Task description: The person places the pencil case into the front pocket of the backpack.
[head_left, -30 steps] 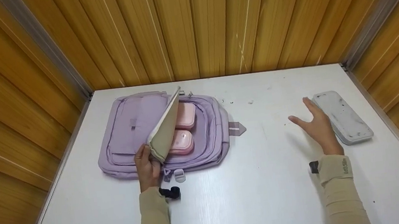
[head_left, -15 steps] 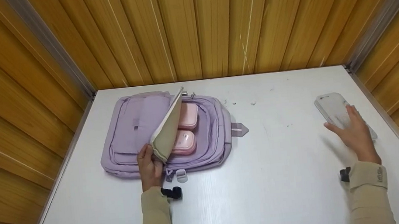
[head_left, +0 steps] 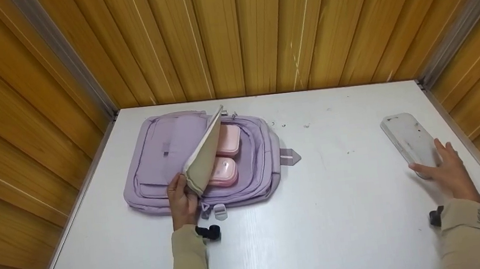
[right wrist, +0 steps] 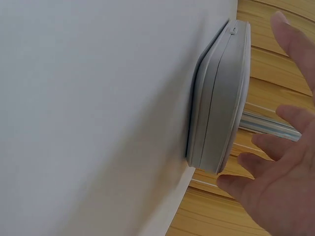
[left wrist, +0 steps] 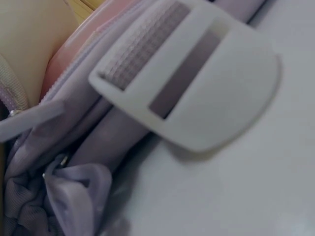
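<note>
A lilac backpack (head_left: 148, 157) lies on the table with one compartment unzipped. My left hand (head_left: 182, 205) pinches the near corner of its cream-lined flap (head_left: 206, 164) and holds it raised. Inside sit two pink boxes, a far one (head_left: 229, 139) and a near one (head_left: 226, 169), partly hidden by the flap. At the right lies a whitish, scuffed oblong case (head_left: 405, 132), its side seam showing in the right wrist view. Over its near end hovers my right hand (head_left: 454, 174), fingers spread, not gripping it. The left hand is out of the left wrist view.
A pale strap buckle (left wrist: 221, 93) and a lilac zip pull (left wrist: 74, 191) hang at the bag's near side. A pointed strap tab (head_left: 290, 156) sticks out to the right. Wood-patterned walls (head_left: 256, 34) close off the back and both sides of the white table (head_left: 321, 224).
My right hand has moved right and toward me, from the left of the case to its near end. The left hand keeps holding the flap in the same place.
</note>
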Motion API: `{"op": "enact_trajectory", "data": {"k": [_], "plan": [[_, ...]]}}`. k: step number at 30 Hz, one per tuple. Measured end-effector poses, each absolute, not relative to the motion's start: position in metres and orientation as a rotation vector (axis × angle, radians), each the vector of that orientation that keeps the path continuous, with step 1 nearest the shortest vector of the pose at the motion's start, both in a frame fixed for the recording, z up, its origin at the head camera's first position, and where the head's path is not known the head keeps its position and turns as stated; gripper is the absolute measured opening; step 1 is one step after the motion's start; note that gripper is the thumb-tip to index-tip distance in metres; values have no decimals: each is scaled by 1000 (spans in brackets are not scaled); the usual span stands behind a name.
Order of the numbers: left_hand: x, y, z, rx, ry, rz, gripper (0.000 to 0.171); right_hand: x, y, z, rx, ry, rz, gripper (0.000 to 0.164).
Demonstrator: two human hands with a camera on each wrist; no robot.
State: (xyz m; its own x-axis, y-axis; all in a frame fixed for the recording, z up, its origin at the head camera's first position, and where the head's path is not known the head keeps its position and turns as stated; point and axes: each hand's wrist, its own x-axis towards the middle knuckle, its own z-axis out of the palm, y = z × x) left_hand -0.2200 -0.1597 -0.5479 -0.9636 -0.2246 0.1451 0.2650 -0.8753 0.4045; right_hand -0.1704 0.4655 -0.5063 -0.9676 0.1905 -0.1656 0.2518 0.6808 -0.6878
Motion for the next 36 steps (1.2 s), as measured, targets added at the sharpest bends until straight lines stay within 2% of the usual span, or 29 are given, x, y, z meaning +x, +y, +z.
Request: {"op": "enact_trajectory", "data": {"k": [9, 19, 36], "plan": [[-219, -161, -548, -212, -662, -2810, 8, -169, 473, -514, 380, 2758, -1131, 110], [-221, -161, -546, -137, -634, -2841, 8, -169, 480, -522, 444, 2776, -1058, 116], [-220, -160, -549, -163, -605, -2832, 10, -169, 463, -514, 261, 2736, -1015, 112]]}}
